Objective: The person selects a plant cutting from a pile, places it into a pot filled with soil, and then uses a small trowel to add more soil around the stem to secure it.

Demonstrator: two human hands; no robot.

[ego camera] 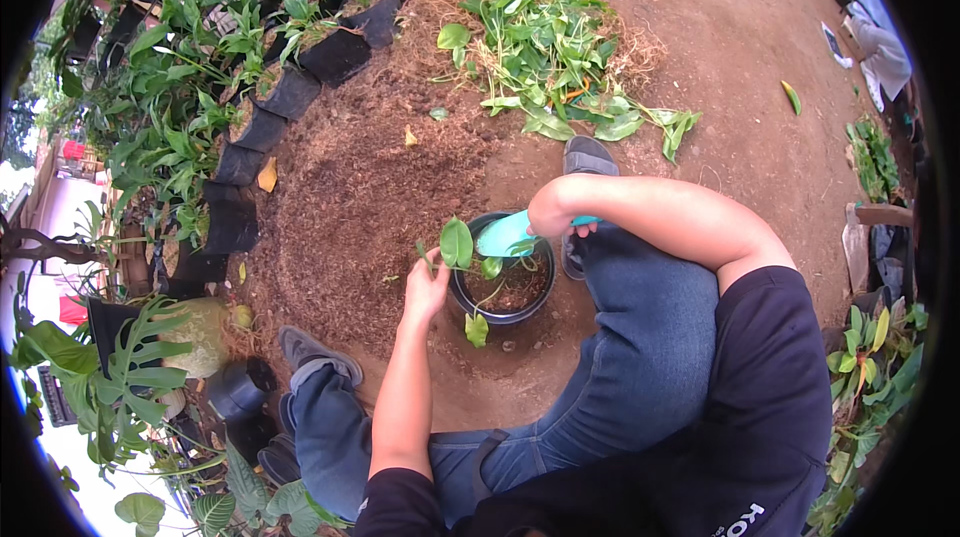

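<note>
A round black plastic pot (504,318) stands on the ground between my legs, with dark potting medium (517,293) inside. A young leafy vine (457,243) grows from it, its leaves spreading over the left and front rim. My left hand (426,288) is at the pot's left rim, its fingertips pinching a leafy part of the vine. In my right hand (553,210) is the handle of a turquoise plastic scoop (506,234). The scoop's blade tilts down into the far side of the pot; what lies in it is hard to make out.
Loose brown coir-like medium (337,199) covers the ground left of the pot. Beyond lies a heap of uprooted leafy cuttings (540,49). Potted plants in black grow bags (289,92) line the left. My sandalled foot (589,158) is close beside the pot's far right.
</note>
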